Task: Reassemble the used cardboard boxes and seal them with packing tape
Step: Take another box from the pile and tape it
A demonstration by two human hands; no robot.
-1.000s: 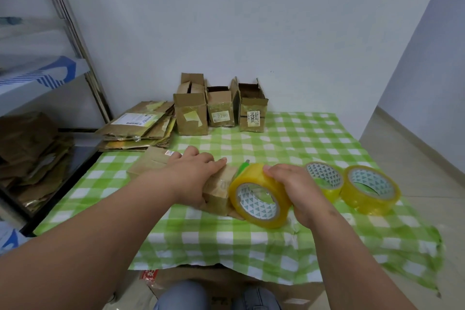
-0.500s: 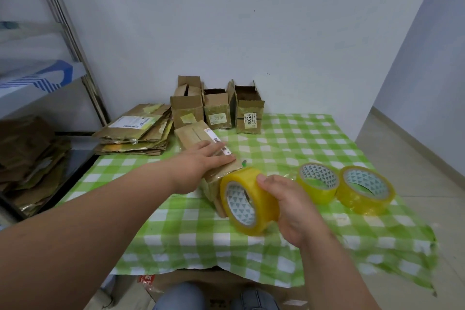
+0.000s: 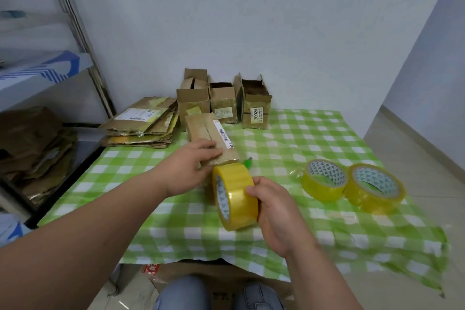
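A person sits at a table covered with a green and white checked cloth (image 3: 314,133), seen from their own head looking down. A long, narrow cardboard box (image 3: 210,137) lies flat near the middle of the table. Its long axis runs away from the person toward the far wall, leaning slightly left, with its near end pointing at the person. A seam runs along its top face, and a barcode label sits along its right edge.

The left hand (image 3: 187,167) rests on the near end of the box with fingers laid flat and straight across the top. This probably pins the flaps closed and keeps the box from sliding.

The right hand (image 3: 273,209) grips a roll of yellow packing tape (image 3: 235,196), fingers curled around its outer band. The roll stands on edge, touching or just below the near end of the box, likely so tape can be drawn along the seam. A small green item (image 3: 247,162) shows just behind the roll; I cannot tell what it is.

2 spare tape rolls (image 3: 324,180) lie flat to the right. 3 open-topped boxes (image 3: 224,106) stand at the back, beside a stack of flattened cardboard (image 3: 141,126).
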